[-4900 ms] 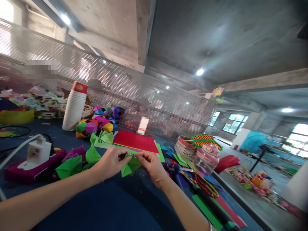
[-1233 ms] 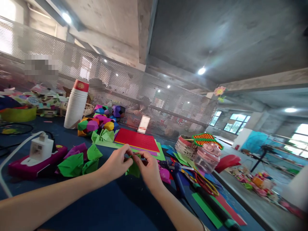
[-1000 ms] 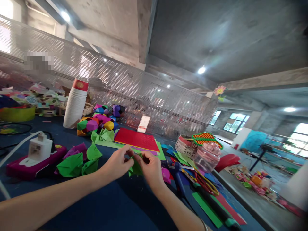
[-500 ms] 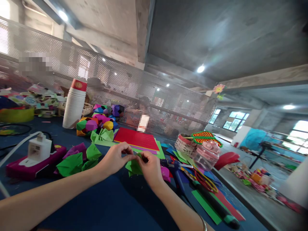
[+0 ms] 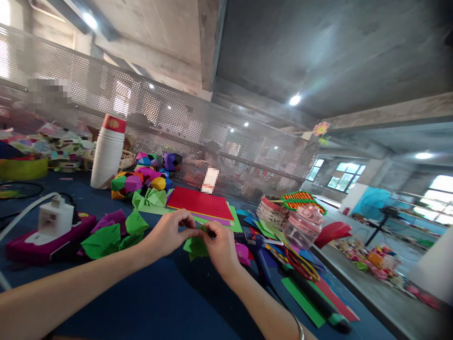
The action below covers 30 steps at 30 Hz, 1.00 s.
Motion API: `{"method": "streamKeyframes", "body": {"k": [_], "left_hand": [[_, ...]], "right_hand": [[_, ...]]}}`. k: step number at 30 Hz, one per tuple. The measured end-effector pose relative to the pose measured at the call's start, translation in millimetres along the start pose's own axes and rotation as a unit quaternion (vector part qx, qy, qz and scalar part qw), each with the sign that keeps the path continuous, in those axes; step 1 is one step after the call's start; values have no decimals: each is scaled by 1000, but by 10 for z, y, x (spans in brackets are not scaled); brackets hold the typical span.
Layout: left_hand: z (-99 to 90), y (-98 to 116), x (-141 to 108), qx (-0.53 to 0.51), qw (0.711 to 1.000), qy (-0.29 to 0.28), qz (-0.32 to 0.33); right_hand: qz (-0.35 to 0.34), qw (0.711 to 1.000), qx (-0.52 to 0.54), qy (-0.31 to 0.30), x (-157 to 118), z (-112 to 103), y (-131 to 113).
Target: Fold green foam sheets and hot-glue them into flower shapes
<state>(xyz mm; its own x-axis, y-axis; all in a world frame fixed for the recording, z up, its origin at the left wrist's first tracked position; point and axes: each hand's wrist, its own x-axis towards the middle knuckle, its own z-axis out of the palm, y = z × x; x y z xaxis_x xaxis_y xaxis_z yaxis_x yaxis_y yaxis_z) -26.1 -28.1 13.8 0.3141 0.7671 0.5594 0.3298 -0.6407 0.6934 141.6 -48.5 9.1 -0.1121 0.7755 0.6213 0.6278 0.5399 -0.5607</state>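
Note:
Both hands meet over the dark blue table, pinching a folded piece of green paper (image 5: 196, 249). My left hand (image 5: 175, 233) grips its upper edge between thumb and forefinger. On the other side my right hand (image 5: 220, 245) pinches it too, its fingers covering part of the paper. To the left lie green folded papers (image 5: 102, 242) and purple folded paper (image 5: 110, 220). Just right of my right hand is a blue glue gun (image 5: 260, 257), beside a crumpled pink paper piece (image 5: 242, 253). Behind the hands lies a stack of red sheets (image 5: 201, 204).
At left stand a power strip (image 5: 49, 242) with a white charger and a tall stack of paper cups (image 5: 108, 153). Multicoloured paper balls (image 5: 132, 182) sit behind. Rightward are a pink-lidded jar (image 5: 303, 229), a basket (image 5: 272, 212), scissors (image 5: 300, 267) and a black-handled tool (image 5: 314, 297).
Both hands keep the same pinch on the green paper and have hardly moved. The whole view has shifted very slightly.

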Motion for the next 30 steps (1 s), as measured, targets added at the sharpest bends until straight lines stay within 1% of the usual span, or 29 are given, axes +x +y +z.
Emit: {"method": "streamKeyframes", "body": {"k": [7,12,14,16,18,20,22,23,24,25,28,30], "left_hand": [[-33,25,7,6,1000,-29,-6],[-56,24,5,20,999,-41,7],[-63,18,16,3,998,-57,0],[-78,26,34,-47,995,-88,-26],[-107,53,52,-136,980,-119,-78],[-143,85,66,-257,946,-137,-143],[-173,105,74,-372,899,-140,-182],[-182,106,76,-408,883,-135,-191],[-185,100,77,-422,876,-122,-197],[-183,88,78,-417,880,-104,-205],[-154,35,80,-338,909,-46,-238],[-129,5,82,-287,928,-33,-235]], "right_hand": [[-9,1000,-1,-3,-4,14,21],[-12,1000,-10,-1,-6,19,21],[-4,1000,4,-10,-4,17,22],[14,998,46,-29,3,10,21],[42,991,110,-56,18,0,19],[70,980,172,-74,37,-14,21],[91,971,209,-79,60,-28,34],[97,969,215,-77,72,-35,45],[101,969,214,-74,82,-41,58],[105,970,208,-72,91,-47,71],[107,975,184,-63,107,-56,90],[101,978,174,-60,109,-63,83]]}}
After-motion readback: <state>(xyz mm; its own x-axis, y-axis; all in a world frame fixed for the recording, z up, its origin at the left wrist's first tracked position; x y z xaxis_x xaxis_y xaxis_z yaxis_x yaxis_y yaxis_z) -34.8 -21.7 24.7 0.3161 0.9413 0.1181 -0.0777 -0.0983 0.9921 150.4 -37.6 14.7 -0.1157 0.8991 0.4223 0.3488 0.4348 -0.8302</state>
